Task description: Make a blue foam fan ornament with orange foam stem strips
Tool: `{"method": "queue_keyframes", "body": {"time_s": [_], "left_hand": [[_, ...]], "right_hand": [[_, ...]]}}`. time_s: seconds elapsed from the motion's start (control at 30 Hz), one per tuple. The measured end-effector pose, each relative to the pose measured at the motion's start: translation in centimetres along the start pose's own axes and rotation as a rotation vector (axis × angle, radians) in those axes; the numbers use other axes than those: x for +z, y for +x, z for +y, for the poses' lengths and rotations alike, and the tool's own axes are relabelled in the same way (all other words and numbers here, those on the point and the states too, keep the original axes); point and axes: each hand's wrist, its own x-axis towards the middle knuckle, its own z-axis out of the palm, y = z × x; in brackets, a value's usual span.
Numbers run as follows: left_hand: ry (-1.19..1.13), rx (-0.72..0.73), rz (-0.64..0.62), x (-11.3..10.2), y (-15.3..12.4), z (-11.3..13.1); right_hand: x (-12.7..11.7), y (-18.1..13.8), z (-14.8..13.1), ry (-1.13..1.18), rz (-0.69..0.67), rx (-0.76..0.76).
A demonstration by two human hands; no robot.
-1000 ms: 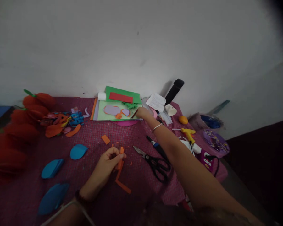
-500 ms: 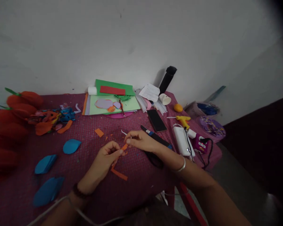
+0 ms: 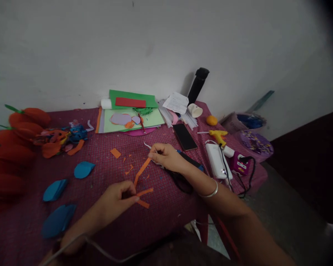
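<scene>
An orange strip [image 3: 143, 169], paper or foam by its look, stretches between my two hands over the maroon table. My left hand [image 3: 121, 195] pinches its lower end, where more orange strip ends stick out to the right of the fingertips. At the upper end, my right hand [image 3: 166, 157] has thumb and fingers closed on the strip. A white thin piece pokes out beside the right fingers; what it belongs to is partly hidden. Small orange scraps [image 3: 129, 170] and an orange rectangle [image 3: 115, 153] lie just beyond my left hand.
Blue cut pieces [image 3: 84, 169] and a scrap heap [image 3: 62, 140] lie left, beside red-orange pumpkin-like shapes [image 3: 24, 131]. Coloured sheets [image 3: 152, 122] sit at the wall. Rightward are a phone [image 3: 184, 136], a yellow glue gun [image 3: 218, 136], a white power unit [image 3: 218, 160] and cords.
My hands have moved apart: the left came down toward me, the right slightly up and away. The orange strip, bunched between the fingers before, now spans the gap.
</scene>
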Motion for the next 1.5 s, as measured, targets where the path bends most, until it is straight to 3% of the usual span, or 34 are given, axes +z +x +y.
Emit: {"method": "queue_keyframes", "body": {"time_s": [0.1, 0.17, 0.33, 0.57, 0.77, 1.2, 1.5], "left_hand": [[0.147, 0.028, 0.191, -0.7, 0.3, 0.9], [0.118, 0.054, 0.303, -0.7, 1.1, 1.6], [-0.280, 0.015, 0.148, 0.3, 2.5, 2.2], [-0.604, -0.115, 0.344, 0.9, 2.1, 0.0], [-0.527, -0.153, 0.371, 1.0, 2.3, -0.5], [-0.521, -0.122, 0.444, 2.3, 1.8, -1.8], [-0.608, -0.165, 0.422, 2.3, 1.5, -0.2]], "right_hand": [[0.5, 0.1, 0.1, -0.076, -0.010, -0.058], [1.0, 0.0, 0.2, -0.117, -0.049, -0.097], [2.0, -0.8, 0.1, -0.169, -0.194, -0.179], [2.7, -1.3, 1.6, 0.222, -0.079, -0.032], [3.1, -1.5, 2.7, 0.230, -0.160, 0.023], [4.0, -2.0, 1.5, -0.024, -0.112, 0.100], [4.0, -2.1, 1.9, -0.051, -0.091, 0.083]]}}
